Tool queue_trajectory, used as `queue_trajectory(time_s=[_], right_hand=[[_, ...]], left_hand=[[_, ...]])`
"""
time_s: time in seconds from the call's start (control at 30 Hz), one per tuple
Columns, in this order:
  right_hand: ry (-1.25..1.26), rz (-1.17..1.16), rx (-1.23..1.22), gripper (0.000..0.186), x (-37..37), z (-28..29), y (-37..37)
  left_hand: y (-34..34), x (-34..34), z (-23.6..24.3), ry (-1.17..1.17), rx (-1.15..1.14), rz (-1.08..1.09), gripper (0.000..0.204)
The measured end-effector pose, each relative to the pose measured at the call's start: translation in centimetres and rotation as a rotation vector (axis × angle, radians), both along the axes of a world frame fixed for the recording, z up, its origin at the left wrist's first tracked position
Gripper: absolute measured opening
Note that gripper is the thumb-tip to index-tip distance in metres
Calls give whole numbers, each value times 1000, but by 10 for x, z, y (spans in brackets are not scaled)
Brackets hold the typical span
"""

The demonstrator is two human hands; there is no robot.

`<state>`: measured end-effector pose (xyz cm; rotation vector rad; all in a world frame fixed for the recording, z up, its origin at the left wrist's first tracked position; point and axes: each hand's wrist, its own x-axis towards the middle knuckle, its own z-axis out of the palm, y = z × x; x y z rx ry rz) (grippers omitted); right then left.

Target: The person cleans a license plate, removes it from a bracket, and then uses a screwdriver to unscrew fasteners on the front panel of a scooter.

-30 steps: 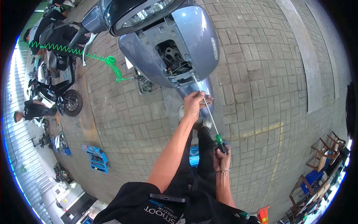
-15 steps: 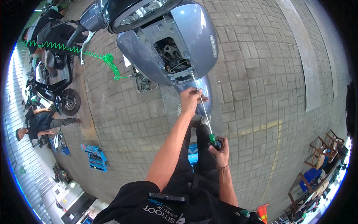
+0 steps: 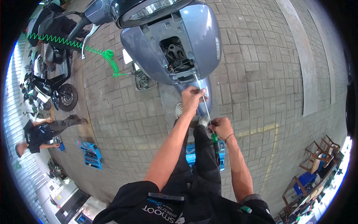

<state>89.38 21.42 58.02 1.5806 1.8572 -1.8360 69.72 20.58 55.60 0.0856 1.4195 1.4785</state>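
Note:
The grey-blue scooter front has an open cavity showing mechanical parts and wiring. A long screwdriver with a green and dark handle has its tip at the cavity's lower edge. My left hand is closed on the upper shaft, over the front fender. My right hand pinches the shaft just above the handle, which hangs below those fingers. Both forearms reach in from below.
A green coiled hose runs to a tray beside the scooter. Other scooters and a co-worker are at left. Blue toolboxes lie on the pavers, one under my legs. Wooden chairs stand at right.
My right hand has moved up from the green handle onto the shaft, exposing the handle. My left hand has shifted slightly upward. The co-worker at left has moved downward in view.

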Motion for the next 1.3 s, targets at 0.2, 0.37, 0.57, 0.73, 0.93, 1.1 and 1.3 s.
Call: queue_trajectory(time_s=[0.2,0.37,0.57,0.73,0.93,1.1,1.3], right_hand=[[-2,53,-133,14,4,15,18],[265,-90,-556,19,-6,17,20],[138,-68,-349,14,-11,15,20],[126,99,-77,15,-10,8,18],[253,-86,-317,17,-10,15,23],[50,68,-83,14,-19,21,21],[198,-127,-48,23,-12,-4,5]], left_hand=[[-1,-1,-11,-126,82,40,13],[-10,-3,-21,-439,318,88,16],[-1,-3,5,-252,53,18,15],[-1,-3,-9,-95,19,-18,14],[12,-1,-4,-350,200,88,13],[41,-19,2,604,-193,266,21],[61,-13,10,818,-482,351,26]])
